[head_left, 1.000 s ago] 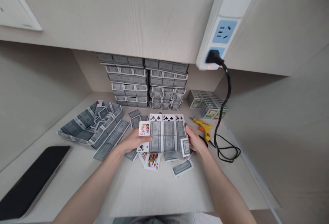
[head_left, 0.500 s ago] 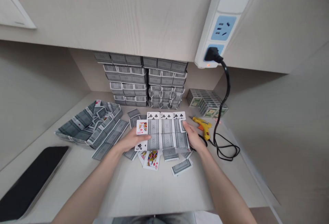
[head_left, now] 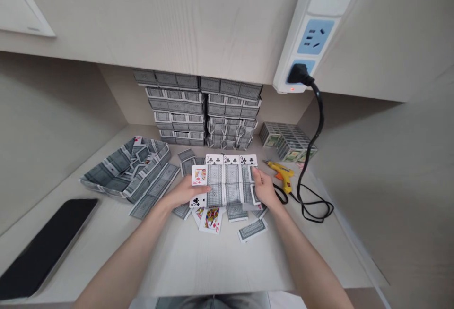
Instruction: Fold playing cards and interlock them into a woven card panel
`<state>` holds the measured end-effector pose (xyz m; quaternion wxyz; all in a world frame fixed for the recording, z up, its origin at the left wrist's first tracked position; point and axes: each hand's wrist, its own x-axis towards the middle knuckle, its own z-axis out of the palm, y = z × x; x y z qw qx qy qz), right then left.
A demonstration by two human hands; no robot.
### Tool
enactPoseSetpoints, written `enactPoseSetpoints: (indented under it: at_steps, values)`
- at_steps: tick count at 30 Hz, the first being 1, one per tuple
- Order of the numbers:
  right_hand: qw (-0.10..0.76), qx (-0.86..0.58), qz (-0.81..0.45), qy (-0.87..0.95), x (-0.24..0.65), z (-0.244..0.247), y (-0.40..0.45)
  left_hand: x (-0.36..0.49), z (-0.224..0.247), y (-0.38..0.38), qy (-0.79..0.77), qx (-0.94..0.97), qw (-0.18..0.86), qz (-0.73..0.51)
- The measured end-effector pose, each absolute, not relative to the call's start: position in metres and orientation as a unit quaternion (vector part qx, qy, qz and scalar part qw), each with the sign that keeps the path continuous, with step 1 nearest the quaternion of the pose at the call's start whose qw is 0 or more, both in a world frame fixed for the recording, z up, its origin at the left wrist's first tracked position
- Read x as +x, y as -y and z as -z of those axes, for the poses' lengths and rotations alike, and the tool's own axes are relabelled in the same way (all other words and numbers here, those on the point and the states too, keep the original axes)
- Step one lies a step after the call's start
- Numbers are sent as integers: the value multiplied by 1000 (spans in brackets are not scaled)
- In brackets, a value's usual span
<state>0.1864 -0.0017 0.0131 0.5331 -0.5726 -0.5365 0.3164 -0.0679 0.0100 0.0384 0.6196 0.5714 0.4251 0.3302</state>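
A flat panel of joined playing cards (head_left: 232, 181) is held above the table, mostly grey backs up, with the 7, 8 and 9 of clubs faces along its far edge. My left hand (head_left: 184, 191) grips its left side, thumb on top, by a red-suited face card and a club card. On the right side my right hand (head_left: 263, 187) holds the edge, where two small white-edged flaps stand up. Its fingertips underneath are hidden. Loose cards lie below the panel, among them a queen of diamonds (head_left: 212, 220) and a face-down card (head_left: 252, 230).
A card-built tray (head_left: 106, 172) with folded cards is at the left, a black phone-like slab (head_left: 46, 247) nearer. Stacked card boxes (head_left: 177, 106) stand behind. A yellow glue gun (head_left: 283, 174), its cable, and small packs (head_left: 287, 141) are right, under a power strip (head_left: 312, 35).
A second white-edged flap now shows on the panel's right side by my right hand. The whole view has shifted slightly, and both hands still hold the panel.
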Motion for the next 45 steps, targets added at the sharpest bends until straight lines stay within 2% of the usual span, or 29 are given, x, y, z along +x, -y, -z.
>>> enactPoseSetpoints:
  at_steps: [4,7,11,15,17,20,24,34,45]
  values:
    - [523,-580,-295,551,184,-14,2,-67,-38,-10,-431,538,640,-340]
    - [536,-566,-323,537,181,-16,3,-68,-35,-14,-442,483,655,-376]
    - [524,-525,-447,499,177,-17,5,-73,-34,-25,-436,334,690,-472]
    - [530,-437,-552,472,173,-19,8,-78,-42,-29,-326,178,750,-547]
    - [536,-406,-586,452,170,-20,9,-76,-46,-25,-267,179,780,-537]
    - [536,-387,-612,434,164,-19,10,-66,-47,-14,-237,289,803,-463]
    - [517,-385,-614,455,157,-16,10,-48,-33,-4,-311,442,751,-380]
    - [489,-339,-663,454,159,-25,14,-44,-8,-15,-388,548,547,-500]
    - [473,-300,-709,428,162,-23,14,-45,-15,-13,-404,593,474,-510]
